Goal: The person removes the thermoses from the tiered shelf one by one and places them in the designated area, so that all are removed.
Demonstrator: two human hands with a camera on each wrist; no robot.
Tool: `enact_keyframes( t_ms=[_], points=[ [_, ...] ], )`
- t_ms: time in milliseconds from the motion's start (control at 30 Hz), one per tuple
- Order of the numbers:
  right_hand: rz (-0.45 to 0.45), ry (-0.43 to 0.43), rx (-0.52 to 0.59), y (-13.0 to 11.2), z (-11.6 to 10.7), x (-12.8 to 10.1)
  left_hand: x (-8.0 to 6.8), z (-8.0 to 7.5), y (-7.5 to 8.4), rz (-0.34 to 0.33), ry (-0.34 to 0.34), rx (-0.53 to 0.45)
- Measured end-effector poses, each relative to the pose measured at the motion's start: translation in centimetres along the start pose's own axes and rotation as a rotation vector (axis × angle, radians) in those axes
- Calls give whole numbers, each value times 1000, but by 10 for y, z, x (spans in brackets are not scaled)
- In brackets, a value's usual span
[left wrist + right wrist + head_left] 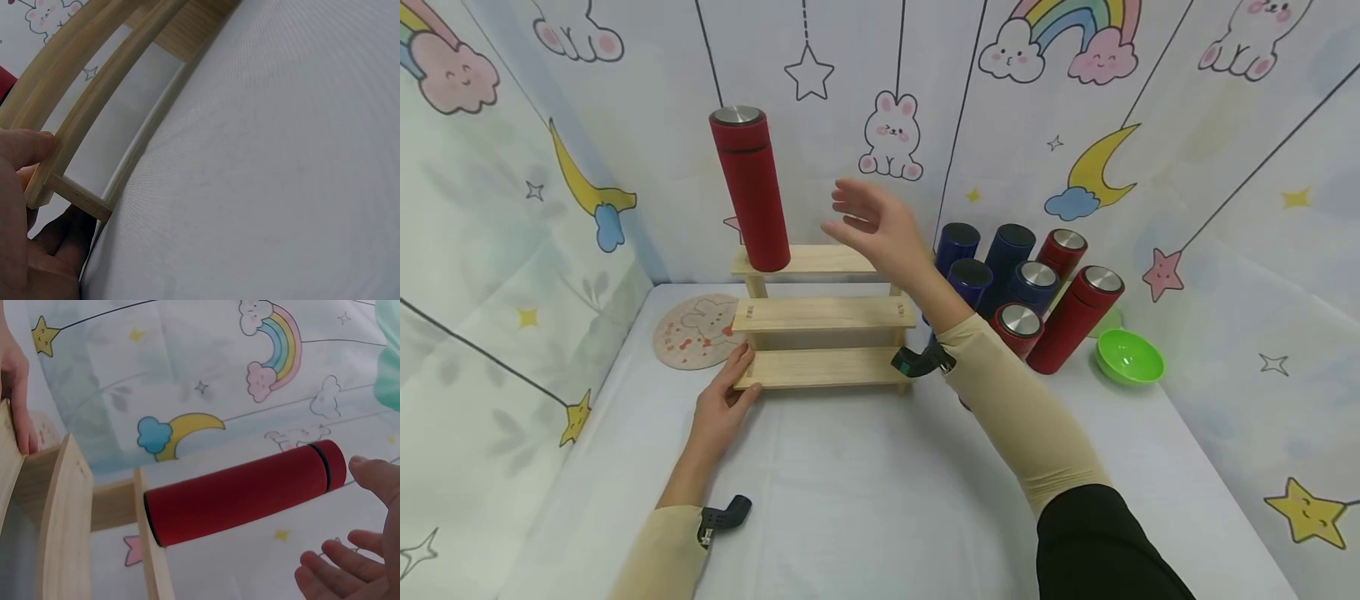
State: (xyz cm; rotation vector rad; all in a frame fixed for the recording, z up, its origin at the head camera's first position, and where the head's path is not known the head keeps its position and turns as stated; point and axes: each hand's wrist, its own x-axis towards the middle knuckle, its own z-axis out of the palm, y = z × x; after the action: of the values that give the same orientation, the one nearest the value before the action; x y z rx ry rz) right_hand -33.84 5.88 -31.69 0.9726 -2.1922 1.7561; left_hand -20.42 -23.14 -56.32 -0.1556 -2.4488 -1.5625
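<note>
A red flask (751, 187) with a steel-topped lid stands upright on the top tier, at the left end, of a three-tier wooden rack (823, 314). My right hand (880, 229) is to the right of the flask, apart from it, with its fingers extended and nothing held. The right wrist view shows a gap between this hand (353, 556) and the flask's lid end (328, 464). My left hand (718, 417) grips the left end of the rack's lowest tier, with the thumb (28, 147) against the board and other fingers around its end.
Several blue and red flasks (1011, 250) stand together right of the rack, partly hidden by my right forearm. A green bowl (1130, 357) sits beyond them at the right. Left of the rack lies a round mat (688, 332) with a rabbit print. A patterned cloth backdrop surrounds the table.
</note>
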Motion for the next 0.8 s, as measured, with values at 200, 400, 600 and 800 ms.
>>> enact_keyframes(
  t_ms=[200,400,600,800],
  points=[
    [16,-5,23,7,11,12,-1,1,-1,-7,-1,14],
    [70,-8,15,9,23,28,-1,-1,-2,3,-4,5],
    [109,-18,35,13,33,42,-1,-1,2,-11,-8,16],
    [151,-29,60,15,42,56,-1,-1,3,-20,-7,9]
  ],
)
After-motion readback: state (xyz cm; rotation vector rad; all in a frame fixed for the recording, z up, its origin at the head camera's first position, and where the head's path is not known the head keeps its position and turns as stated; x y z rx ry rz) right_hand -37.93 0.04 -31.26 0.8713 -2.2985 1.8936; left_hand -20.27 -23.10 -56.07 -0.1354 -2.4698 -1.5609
